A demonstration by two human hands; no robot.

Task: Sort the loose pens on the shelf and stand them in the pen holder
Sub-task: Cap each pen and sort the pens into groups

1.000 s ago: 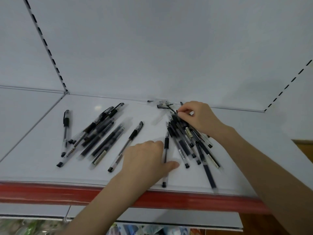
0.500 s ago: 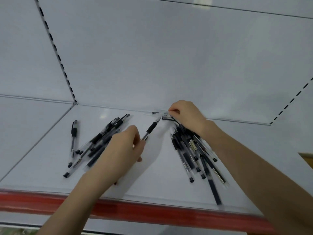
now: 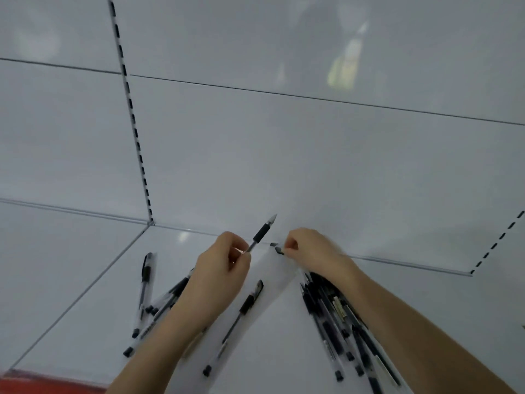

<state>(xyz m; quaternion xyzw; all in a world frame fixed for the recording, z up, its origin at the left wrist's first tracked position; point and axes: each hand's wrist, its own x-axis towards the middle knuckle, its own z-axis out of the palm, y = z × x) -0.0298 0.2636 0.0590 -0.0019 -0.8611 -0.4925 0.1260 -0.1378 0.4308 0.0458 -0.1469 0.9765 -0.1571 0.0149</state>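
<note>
On the shelf (image 3: 278,336), near its back wall, the left hand (image 3: 221,268) pinches a pen (image 3: 261,234) by its clear barrel, tip tilted up and right. Just beside it, the right hand (image 3: 311,251) curls its fingers on a dark piece (image 3: 279,250) (too blurred to name). Loose pens (image 3: 159,302) lie left, a single pen (image 3: 241,311) lies between the forearms, and a pile (image 3: 335,317) sits under the right wrist.

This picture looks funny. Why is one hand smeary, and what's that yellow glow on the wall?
Head view: motion blur smears the right hand; the left hand looks sharper; the yellow glow is a reflection in the glossy white back panel.
</note>
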